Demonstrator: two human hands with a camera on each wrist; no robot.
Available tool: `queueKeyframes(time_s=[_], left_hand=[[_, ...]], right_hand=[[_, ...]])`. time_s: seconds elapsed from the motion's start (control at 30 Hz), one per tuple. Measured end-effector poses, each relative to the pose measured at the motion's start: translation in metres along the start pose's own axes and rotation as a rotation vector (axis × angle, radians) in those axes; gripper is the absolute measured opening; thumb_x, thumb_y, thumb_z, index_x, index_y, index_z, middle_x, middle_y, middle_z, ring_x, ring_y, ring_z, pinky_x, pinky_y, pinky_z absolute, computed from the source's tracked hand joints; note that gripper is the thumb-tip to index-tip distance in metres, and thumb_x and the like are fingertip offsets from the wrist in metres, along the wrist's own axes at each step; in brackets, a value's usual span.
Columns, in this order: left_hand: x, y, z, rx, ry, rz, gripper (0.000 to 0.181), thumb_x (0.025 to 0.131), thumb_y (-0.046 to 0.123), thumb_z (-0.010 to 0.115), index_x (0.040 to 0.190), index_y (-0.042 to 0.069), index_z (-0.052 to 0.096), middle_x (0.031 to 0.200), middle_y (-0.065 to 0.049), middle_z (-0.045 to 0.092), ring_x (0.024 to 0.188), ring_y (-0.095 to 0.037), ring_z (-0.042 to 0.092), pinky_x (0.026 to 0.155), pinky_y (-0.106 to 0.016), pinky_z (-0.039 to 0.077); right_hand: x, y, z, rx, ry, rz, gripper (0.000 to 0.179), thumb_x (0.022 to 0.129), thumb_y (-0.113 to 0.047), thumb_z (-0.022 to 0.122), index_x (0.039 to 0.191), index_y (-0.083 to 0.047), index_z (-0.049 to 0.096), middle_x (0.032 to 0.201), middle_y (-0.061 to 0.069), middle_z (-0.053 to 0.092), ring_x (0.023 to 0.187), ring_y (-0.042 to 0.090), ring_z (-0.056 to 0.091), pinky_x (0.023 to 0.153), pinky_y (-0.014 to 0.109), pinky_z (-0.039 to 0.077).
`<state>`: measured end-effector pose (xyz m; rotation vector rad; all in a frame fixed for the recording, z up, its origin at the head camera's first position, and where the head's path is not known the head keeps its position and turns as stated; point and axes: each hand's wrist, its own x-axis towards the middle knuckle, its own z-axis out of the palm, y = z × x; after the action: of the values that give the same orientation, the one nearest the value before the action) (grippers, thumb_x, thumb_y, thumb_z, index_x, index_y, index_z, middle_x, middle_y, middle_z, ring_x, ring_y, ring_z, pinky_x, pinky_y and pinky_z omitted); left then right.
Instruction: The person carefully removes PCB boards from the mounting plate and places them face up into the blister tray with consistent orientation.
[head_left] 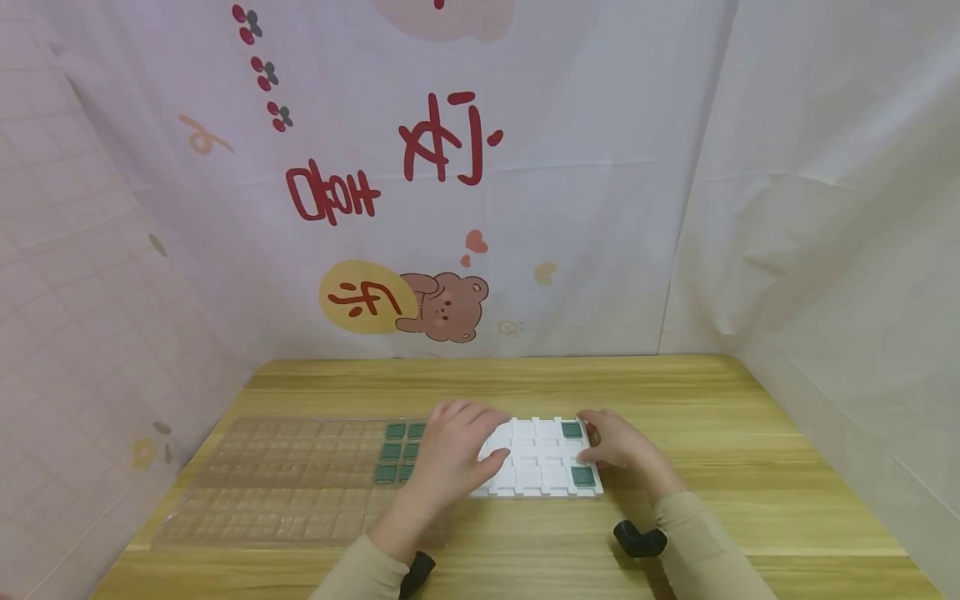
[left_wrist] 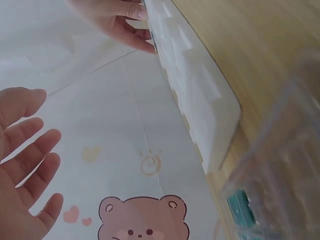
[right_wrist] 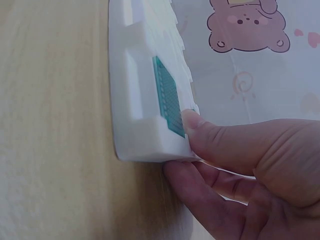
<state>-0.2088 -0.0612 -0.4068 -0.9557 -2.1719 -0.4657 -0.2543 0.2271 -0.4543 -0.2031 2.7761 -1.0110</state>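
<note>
A white compartment tray [head_left: 528, 458] lies on the table, with green square chips in its right-hand column: one far chip [head_left: 572, 430] and one near chip [head_left: 582, 476]. My right hand [head_left: 618, 442] holds the tray's right end; in the right wrist view its thumb [right_wrist: 200, 132] rests at the tray edge by a green chip [right_wrist: 169, 97], other fingers curled against the end. Over the tray's left part hovers my left hand [head_left: 457, 450], fingers spread and holding nothing. It hides that part of the tray. The left wrist view shows the left hand [left_wrist: 27, 160] apart from the tray.
Left of the white tray lies a clear plastic tray [head_left: 285, 467] with many small compartments. Several green chips [head_left: 391, 451] sit in its right-hand columns, partly behind my left hand. A printed curtain [head_left: 577, 208] hangs behind the wooden table [head_left: 675, 387].
</note>
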Motion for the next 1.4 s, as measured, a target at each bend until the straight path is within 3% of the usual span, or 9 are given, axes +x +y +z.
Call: queueKeyframes(time_s=[0.37, 0.6, 0.8, 1.13, 1.4], left_hand=[[0.017, 0.010, 0.017, -0.024, -0.033, 0.004, 0.038, 0.073, 0.026, 0.085, 0.108, 0.019, 0.071, 0.103, 0.006, 0.071, 0.098, -0.018, 0.061, 0.088, -0.043, 0.045], [0.026, 0.018, 0.026, 0.013, -0.116, -0.032, 0.038, 0.079, 0.033, 0.081, 0.113, 0.023, 0.070, 0.106, 0.007, 0.070, 0.103, -0.016, 0.060, 0.091, -0.041, 0.044], [0.033, 0.024, 0.037, -0.029, -0.107, -0.044, 0.038, 0.078, 0.030, 0.081, 0.113, 0.020, 0.071, 0.108, 0.005, 0.071, 0.103, -0.018, 0.060, 0.091, -0.041, 0.043], [0.046, 0.033, 0.058, 0.020, -0.115, -0.057, 0.039, 0.078, 0.034, 0.081, 0.113, 0.022, 0.072, 0.107, 0.006, 0.069, 0.105, -0.017, 0.059, 0.091, -0.039, 0.044], [0.057, 0.039, 0.069, 0.035, -0.166, -0.107, 0.040, 0.078, 0.035, 0.080, 0.115, 0.023, 0.072, 0.110, 0.007, 0.069, 0.107, -0.016, 0.059, 0.093, -0.038, 0.043]], right_hand=[[-0.001, 0.001, 0.000, 0.003, -0.004, 0.004, 0.073, 0.077, -0.002, 0.082, 0.140, 0.007, 0.046, 0.120, 0.023, 0.052, 0.094, 0.028, 0.056, 0.064, 0.032, 0.057], [0.000, 0.002, 0.001, 0.021, -0.004, 0.026, 0.072, 0.078, -0.001, 0.081, 0.141, 0.006, 0.046, 0.123, 0.023, 0.051, 0.094, 0.028, 0.056, 0.064, 0.031, 0.057], [0.001, 0.002, 0.001, 0.023, -0.009, 0.015, 0.073, 0.077, -0.001, 0.082, 0.140, 0.007, 0.046, 0.122, 0.023, 0.051, 0.098, 0.030, 0.055, 0.064, 0.032, 0.058], [-0.001, 0.002, -0.001, 0.012, -0.005, -0.014, 0.071, 0.077, -0.001, 0.082, 0.138, 0.008, 0.047, 0.114, 0.020, 0.054, 0.090, 0.026, 0.056, 0.062, 0.032, 0.056], [0.000, 0.002, -0.001, 0.039, -0.010, -0.029, 0.069, 0.078, 0.002, 0.080, 0.138, 0.009, 0.046, 0.112, 0.020, 0.053, 0.087, 0.025, 0.057, 0.061, 0.032, 0.057]])
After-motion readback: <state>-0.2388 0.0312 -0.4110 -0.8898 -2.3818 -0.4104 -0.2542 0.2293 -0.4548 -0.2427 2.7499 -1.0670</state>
